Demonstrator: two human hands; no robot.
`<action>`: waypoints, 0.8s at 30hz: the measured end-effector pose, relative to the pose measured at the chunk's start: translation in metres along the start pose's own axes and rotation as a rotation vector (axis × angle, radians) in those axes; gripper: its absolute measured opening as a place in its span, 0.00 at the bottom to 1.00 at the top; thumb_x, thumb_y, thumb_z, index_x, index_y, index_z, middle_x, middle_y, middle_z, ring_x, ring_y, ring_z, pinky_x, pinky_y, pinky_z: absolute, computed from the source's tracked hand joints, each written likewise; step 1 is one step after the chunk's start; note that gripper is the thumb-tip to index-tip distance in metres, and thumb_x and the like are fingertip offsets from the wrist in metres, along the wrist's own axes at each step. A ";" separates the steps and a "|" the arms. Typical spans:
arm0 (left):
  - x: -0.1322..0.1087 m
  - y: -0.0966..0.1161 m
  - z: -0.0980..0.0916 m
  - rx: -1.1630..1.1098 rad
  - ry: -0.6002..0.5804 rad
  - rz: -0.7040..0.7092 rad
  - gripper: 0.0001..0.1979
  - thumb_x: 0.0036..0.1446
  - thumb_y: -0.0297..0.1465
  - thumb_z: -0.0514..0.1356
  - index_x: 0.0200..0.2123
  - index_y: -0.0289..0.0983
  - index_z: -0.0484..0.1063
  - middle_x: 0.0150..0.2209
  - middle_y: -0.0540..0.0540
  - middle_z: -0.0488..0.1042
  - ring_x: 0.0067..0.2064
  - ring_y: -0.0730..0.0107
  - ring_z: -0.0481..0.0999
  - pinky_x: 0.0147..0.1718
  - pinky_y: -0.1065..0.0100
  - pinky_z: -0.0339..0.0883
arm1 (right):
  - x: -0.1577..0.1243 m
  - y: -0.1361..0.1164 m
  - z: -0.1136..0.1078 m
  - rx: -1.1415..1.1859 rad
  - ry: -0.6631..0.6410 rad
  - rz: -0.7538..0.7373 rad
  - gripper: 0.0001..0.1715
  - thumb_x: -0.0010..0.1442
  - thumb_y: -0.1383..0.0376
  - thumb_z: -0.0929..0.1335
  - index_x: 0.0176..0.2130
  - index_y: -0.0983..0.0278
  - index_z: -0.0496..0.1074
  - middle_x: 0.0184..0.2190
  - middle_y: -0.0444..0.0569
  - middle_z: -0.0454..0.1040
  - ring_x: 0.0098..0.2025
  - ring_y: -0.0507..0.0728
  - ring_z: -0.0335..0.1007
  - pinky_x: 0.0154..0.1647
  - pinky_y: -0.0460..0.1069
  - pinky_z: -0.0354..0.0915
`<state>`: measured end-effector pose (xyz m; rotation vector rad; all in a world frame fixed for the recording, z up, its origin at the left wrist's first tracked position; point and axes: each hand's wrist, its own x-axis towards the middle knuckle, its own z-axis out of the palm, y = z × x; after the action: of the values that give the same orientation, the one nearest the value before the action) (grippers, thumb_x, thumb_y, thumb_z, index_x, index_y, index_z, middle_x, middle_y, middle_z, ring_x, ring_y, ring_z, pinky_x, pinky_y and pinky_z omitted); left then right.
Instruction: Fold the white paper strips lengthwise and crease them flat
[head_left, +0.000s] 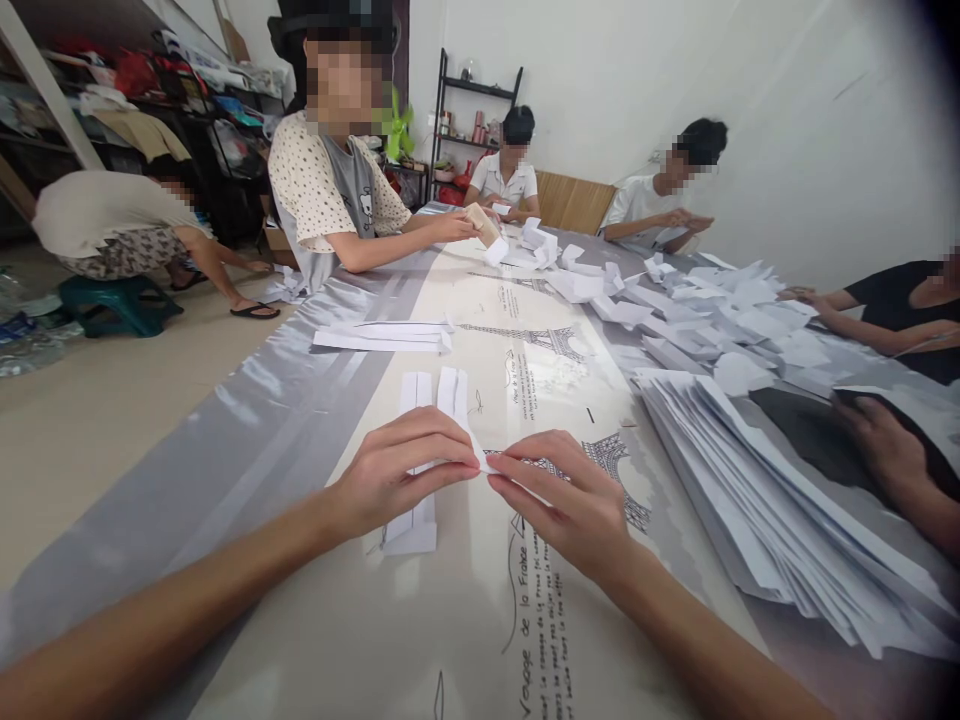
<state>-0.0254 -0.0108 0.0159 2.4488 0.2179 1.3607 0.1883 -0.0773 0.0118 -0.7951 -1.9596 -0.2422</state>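
Observation:
A long, narrow folded strip of white paper (424,400) lies on the table in front of me, its flaps running away from me. My left hand (397,470) rests on top of it with fingers curled, pinching a folded edge near its right side. My right hand (570,505) meets it from the right, fingertips pressed on the same white corner (484,462). Both hands are closed on the paper.
A fanned stack of white sheets (750,480) lies to my right. Folded strips (382,338) lie farther up the table, and a heap of folded paper pieces (712,320) is beyond. Several other people sit around the table; a co-worker's hand (885,450) is at the right.

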 end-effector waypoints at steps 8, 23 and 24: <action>-0.002 -0.001 0.000 0.009 0.016 0.017 0.06 0.63 0.22 0.63 0.42 0.37 0.74 0.36 0.45 0.77 0.37 0.69 0.75 0.36 0.66 0.73 | 0.000 -0.005 -0.002 -0.123 -0.004 -0.086 0.14 0.61 0.77 0.72 0.45 0.62 0.75 0.30 0.45 0.77 0.29 0.52 0.71 0.28 0.50 0.63; 0.002 -0.002 -0.020 0.309 -0.197 0.335 0.11 0.64 0.19 0.59 0.47 0.36 0.71 0.39 0.41 0.78 0.41 0.62 0.77 0.38 0.60 0.75 | 0.001 0.000 -0.005 -0.133 -0.066 -0.188 0.11 0.62 0.78 0.71 0.41 0.64 0.73 0.28 0.44 0.75 0.29 0.51 0.69 0.27 0.48 0.66; 0.003 -0.002 -0.021 0.334 -0.188 0.366 0.10 0.64 0.20 0.58 0.47 0.35 0.71 0.38 0.41 0.78 0.41 0.61 0.77 0.37 0.60 0.75 | 0.001 0.001 -0.005 -0.132 -0.071 -0.197 0.11 0.62 0.78 0.71 0.42 0.64 0.73 0.29 0.45 0.75 0.29 0.51 0.69 0.27 0.48 0.67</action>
<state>-0.0415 -0.0039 0.0273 2.9937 -0.0594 1.3037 0.1921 -0.0787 0.0152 -0.7027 -2.1080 -0.4702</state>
